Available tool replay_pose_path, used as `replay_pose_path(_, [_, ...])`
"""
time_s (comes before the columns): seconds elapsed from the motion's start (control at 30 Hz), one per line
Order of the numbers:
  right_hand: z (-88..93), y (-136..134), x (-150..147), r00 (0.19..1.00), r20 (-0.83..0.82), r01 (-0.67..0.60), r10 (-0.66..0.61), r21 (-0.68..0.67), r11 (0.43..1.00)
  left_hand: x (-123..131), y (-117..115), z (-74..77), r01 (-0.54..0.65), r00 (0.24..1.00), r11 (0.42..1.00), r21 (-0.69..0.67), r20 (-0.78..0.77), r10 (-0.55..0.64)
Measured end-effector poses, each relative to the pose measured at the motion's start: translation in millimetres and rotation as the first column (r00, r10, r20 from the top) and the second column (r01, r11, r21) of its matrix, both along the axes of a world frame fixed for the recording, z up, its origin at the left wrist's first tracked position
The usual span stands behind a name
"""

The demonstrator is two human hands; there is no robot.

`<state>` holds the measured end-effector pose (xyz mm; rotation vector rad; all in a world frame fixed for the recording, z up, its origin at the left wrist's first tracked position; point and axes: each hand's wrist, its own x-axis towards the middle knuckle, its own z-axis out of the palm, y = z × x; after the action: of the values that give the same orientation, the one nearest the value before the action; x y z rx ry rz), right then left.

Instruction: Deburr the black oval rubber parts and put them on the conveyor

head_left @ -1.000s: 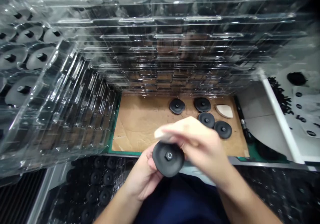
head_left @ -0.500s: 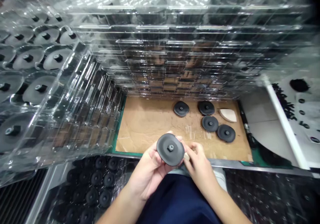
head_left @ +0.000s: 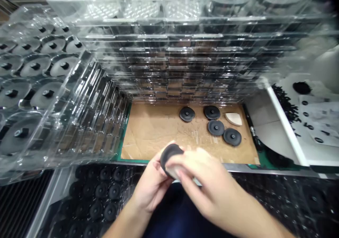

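Observation:
My left hand (head_left: 150, 188) is closed around the edge of a black rounded disc (head_left: 168, 154), held tilted above the near edge of the bench. Over the disc's face reaches my right hand (head_left: 212, 181), its fingers pinching a small pale pad (head_left: 174, 170) that appears to touch the disc. The right hand is smeared by motion and hides much of the disc. Beyond them, similar black discs with a central nut lie on the cardboard: one disc (head_left: 187, 114) stands apart, and a disc (head_left: 216, 128) sits among others to the right.
A cream wedge-shaped piece (head_left: 234, 119) lies at the right of the cardboard sheet (head_left: 150, 128). Clear plastic trays (head_left: 174, 61) are stacked high behind, with another tray stack (head_left: 90, 103) on the left. A white-edged partition (head_left: 287, 121) borders the right side. Below left are trays of black discs (head_left: 96, 209).
My right hand has come from beside the disc to over its face, bringing the pale pad onto it. The disc has tilted in my left hand. The view has shifted slightly.

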<state>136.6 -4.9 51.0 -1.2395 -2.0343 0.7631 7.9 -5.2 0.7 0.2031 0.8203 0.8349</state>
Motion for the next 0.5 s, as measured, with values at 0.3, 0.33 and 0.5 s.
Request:
replay_pose_path(0.3, [4.2,-17.5,25.2,0.997,-0.042,-0.067,0.068,0.027,0.997,-0.9,5.7,17.2,0.032,0.999,0.997,0.065,0.008,-0.033])
replay_pose_path(0.33, [5.6,-19.8,28.6,1.0,-0.001,-0.001,0.001,0.022,1.0,-0.6,6.1,17.8,0.034,0.999,0.997,0.067,0.025,-0.036])
replay_pose_path(0.5, [10.7,-2.5,23.2,0.985,0.125,0.075,-0.115,0.288,0.955,6.4,4.9,19.4,0.056,0.998,0.994,0.09,-0.017,-0.054])
